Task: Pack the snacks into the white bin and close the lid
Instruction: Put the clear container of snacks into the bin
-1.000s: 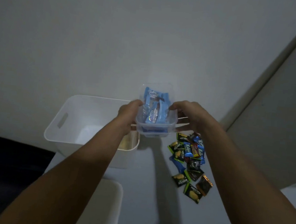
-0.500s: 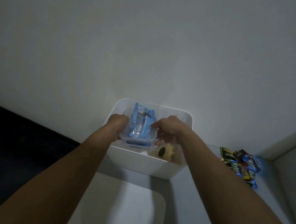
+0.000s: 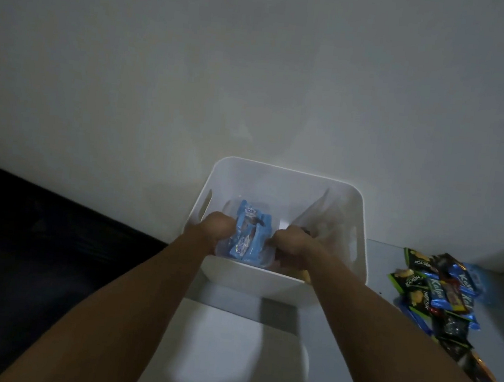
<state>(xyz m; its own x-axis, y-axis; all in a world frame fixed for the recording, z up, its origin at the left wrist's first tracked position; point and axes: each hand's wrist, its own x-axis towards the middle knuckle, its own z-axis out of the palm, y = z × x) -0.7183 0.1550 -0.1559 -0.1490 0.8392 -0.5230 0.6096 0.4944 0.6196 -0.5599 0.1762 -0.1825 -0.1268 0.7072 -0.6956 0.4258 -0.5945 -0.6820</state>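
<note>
Both hands, left hand and right hand, grip a clear tub of blue snacks (fingers curled round its ends) inside the white bin.

Readable words on the snack wrappers at the right edge of the frame

In the pile of snack packets on the bench, at the lower right of the frame, the blue wrappers carry white letters that read "Kal", and one of them seems to read "Kalpe". The green and black wrappers carry a white word, turned sideways, that looks like "NEXTAR", but the letters are small and I am not sure. The blue packets in the clear box, at the centre of the frame, have a white logo, too blurred to read.
</note>
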